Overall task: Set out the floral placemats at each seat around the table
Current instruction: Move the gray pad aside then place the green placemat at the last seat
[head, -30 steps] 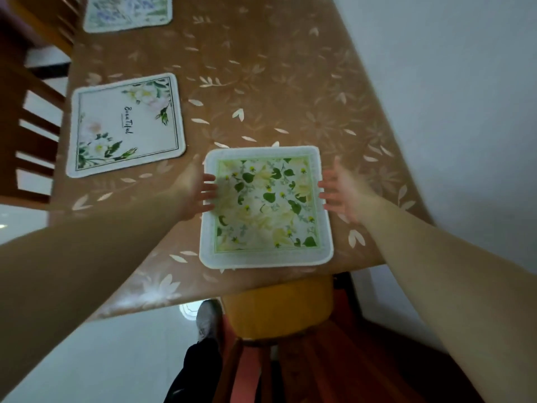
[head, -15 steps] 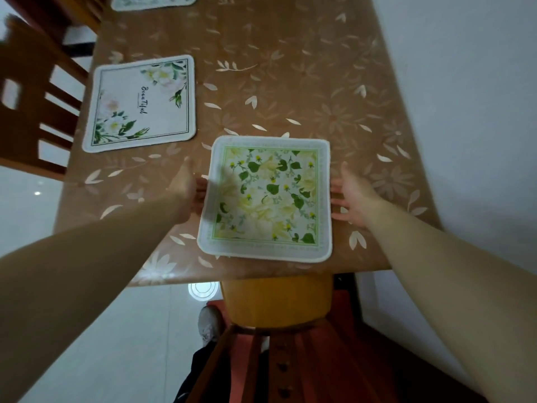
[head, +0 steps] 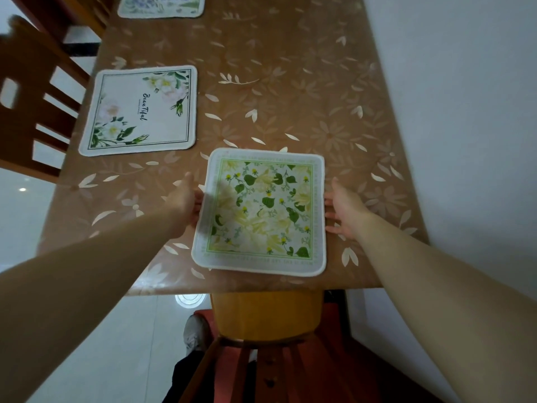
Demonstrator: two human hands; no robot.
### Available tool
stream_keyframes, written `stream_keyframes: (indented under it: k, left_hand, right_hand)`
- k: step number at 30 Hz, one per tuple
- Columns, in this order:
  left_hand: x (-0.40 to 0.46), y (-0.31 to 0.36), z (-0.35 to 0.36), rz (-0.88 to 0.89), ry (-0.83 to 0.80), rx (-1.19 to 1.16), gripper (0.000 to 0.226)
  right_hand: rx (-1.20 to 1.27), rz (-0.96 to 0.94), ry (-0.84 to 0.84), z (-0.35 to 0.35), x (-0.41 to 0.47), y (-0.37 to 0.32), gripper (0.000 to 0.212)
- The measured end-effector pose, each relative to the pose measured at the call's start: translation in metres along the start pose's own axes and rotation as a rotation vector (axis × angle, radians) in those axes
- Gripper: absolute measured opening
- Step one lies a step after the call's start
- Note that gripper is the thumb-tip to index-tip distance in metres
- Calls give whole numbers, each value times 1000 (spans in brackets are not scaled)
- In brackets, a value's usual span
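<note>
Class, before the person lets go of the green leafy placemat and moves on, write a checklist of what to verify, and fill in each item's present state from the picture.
1. Green leafy placemat lies flat on the table: ok.
2. It sits in front of the near chair: ok.
3. Its near edge is fully on the table, not overhanging: ok.
4. Left hand and right hand are at its side edges, open, not gripping: ok.
5. White "Beautiful" placemat is set by the side chair: ok.
6. Every seat has a placemat: cannot tell; the far placemat is cut off by the frame.
</note>
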State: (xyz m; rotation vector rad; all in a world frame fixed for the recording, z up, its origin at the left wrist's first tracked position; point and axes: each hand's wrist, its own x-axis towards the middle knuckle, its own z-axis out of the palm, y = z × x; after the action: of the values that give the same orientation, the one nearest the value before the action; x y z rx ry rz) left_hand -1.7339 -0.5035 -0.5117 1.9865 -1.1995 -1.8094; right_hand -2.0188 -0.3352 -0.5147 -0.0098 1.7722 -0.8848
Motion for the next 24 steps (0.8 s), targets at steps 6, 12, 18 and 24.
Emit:
stream_keyframes:
  k: [6,12,18,24]
  left_hand:
    - [-3,-4,2,-8,24,11,72]
    - [-5,-10,1,0,61,15,66]
    - [-4,-12,0,-13,78,51,63]
    - [-7,-12,-2,-6,74,51,61]
  right_hand:
    - [-25,-30,0,1,-1,-4,56]
    - [-54,-78,-10,5,-3,-13,59]
    - [-51,-94,-1,7,-2,-11,56]
    - [-56,-103,6,7,-2,-7,59]
